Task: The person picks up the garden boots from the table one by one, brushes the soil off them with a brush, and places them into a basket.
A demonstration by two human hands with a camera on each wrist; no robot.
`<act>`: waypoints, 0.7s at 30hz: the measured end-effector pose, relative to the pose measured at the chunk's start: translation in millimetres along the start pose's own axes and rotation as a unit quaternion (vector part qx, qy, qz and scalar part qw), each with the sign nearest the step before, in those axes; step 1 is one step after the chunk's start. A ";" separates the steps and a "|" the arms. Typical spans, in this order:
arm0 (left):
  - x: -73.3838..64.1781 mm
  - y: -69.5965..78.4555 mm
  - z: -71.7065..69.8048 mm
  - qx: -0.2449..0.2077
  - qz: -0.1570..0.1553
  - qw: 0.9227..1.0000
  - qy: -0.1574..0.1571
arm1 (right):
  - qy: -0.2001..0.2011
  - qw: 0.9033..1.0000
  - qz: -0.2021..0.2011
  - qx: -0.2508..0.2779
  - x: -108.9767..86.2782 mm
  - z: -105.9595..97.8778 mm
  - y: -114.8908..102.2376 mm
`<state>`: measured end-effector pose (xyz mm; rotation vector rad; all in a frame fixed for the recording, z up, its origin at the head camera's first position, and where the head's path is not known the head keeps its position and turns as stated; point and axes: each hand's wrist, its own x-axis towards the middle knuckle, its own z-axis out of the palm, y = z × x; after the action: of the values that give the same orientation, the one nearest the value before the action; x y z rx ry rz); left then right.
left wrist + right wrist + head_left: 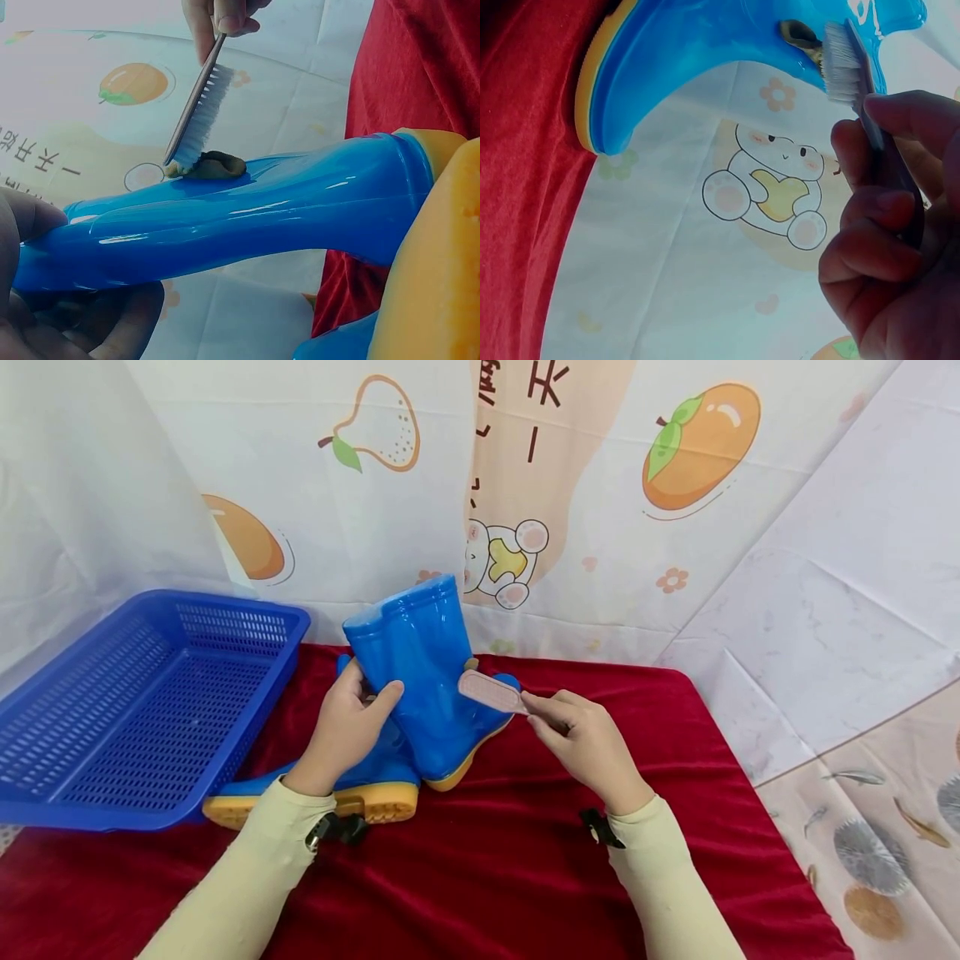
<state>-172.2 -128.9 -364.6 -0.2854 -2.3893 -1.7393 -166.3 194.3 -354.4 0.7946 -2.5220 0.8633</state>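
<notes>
Over red cloth (495, 877), glossy blue boot (423, 685), yellow-soled

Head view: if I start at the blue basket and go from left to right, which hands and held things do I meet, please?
Blue basket → left hand → held blue boot → brush → right hand.

Blue basket (232, 627) (slotted) — red cloth (465, 877).
</notes>
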 end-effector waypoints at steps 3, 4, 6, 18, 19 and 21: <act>-0.1 0.1 -0.2 0.000 -0.002 1.000 -0.002 | -0.006 1.000 0.005 -0.002 -0.4 -2.8 1.2; 0.0 0.1 -0.2 0.000 -0.003 1.000 -0.002 | -0.008 1.000 0.006 -0.001 -0.5 -3.8 1.6; 0.1 -0.1 -0.1 0.001 -0.004 1.000 -0.002 | -0.012 1.000 0.009 -0.004 -0.6 -5.6 2.8; -0.4 0.7 0.2 -0.003 -0.005 1.000 -0.003 | -0.029 0.999 0.039 -0.023 -2.1 -20.1 5.8; -0.5 0.7 0.2 -0.004 -0.005 1.000 -0.003 | -0.029 0.998 0.042 -0.026 -2.4 -20.6 7.0; -0.6 0.8 0.2 -0.005 -0.005 1.000 -0.004 | -0.030 0.998 0.048 -0.033 -3.2 -21.7 9.2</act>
<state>-171.5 -128.5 -364.1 -0.2823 -2.3913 -1.7582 -166.2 215.7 -343.9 0.6945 -2.6453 0.7914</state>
